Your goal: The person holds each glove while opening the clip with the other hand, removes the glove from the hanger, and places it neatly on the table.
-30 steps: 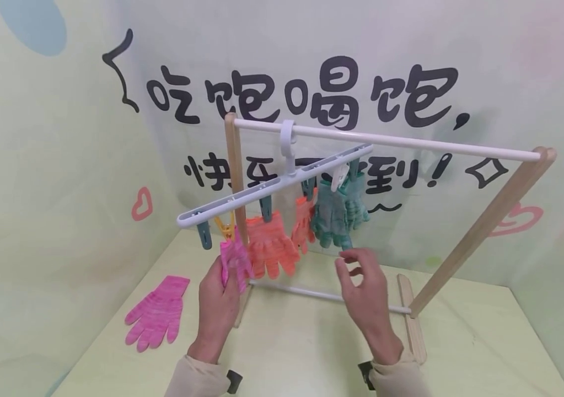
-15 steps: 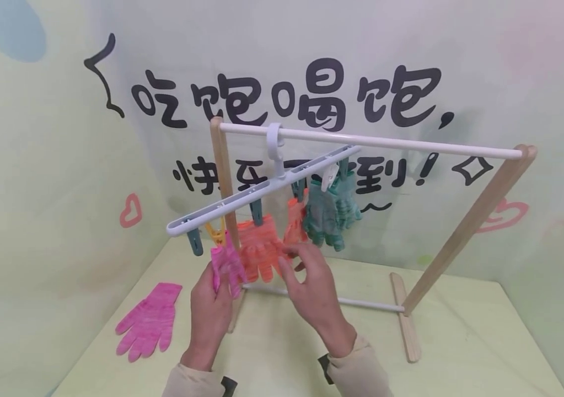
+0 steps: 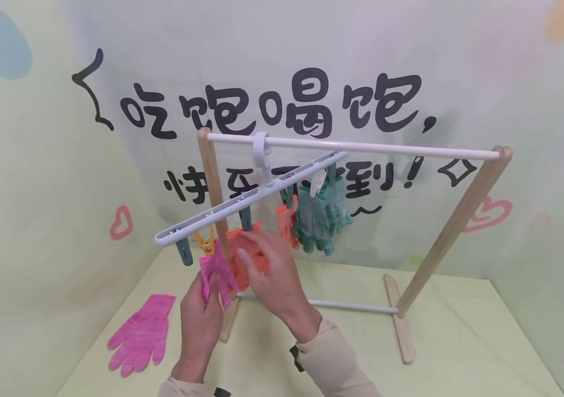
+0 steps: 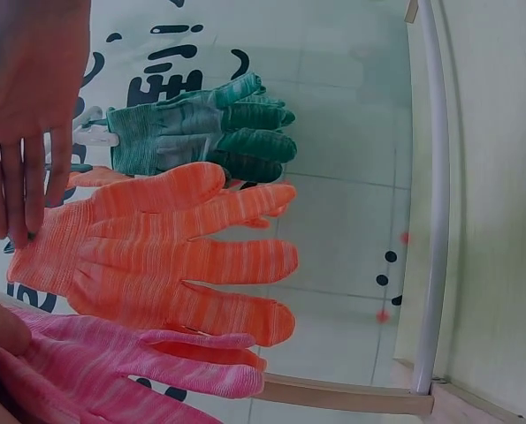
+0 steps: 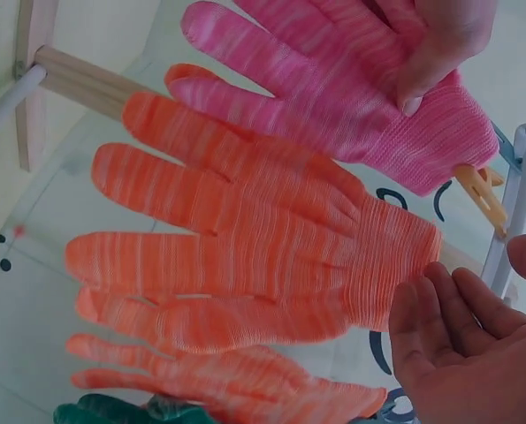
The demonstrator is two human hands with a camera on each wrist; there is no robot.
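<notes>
A pink knit glove [image 3: 218,270] hangs by its cuff from a yellow clip [image 3: 205,243] on the pale hanger [image 3: 264,191]. My left hand [image 3: 199,317] pinches this glove near the cuff, thumb on its face in the right wrist view. Beside it hangs an orange glove [image 5: 245,230] from a dark clip [image 3: 246,219]. My right hand [image 3: 277,275] is at that glove's cuff, fingers loosely bent and holding nothing, partly covering it in the head view. A second orange glove [image 3: 288,226] and green gloves [image 3: 311,220] hang farther along the hanger.
A loose pink glove [image 3: 140,333] lies flat on the table at left. The hanger hooks over the white rod [image 3: 386,148] of a stand with wooden legs [image 3: 452,237]. A dark clip [image 3: 184,252] at the hanger's near end holds nothing.
My right hand has moved left from below the green gloves, past the second orange glove, to the nearer orange glove's cuff. My left hand keeps its pinch on the pink glove.
</notes>
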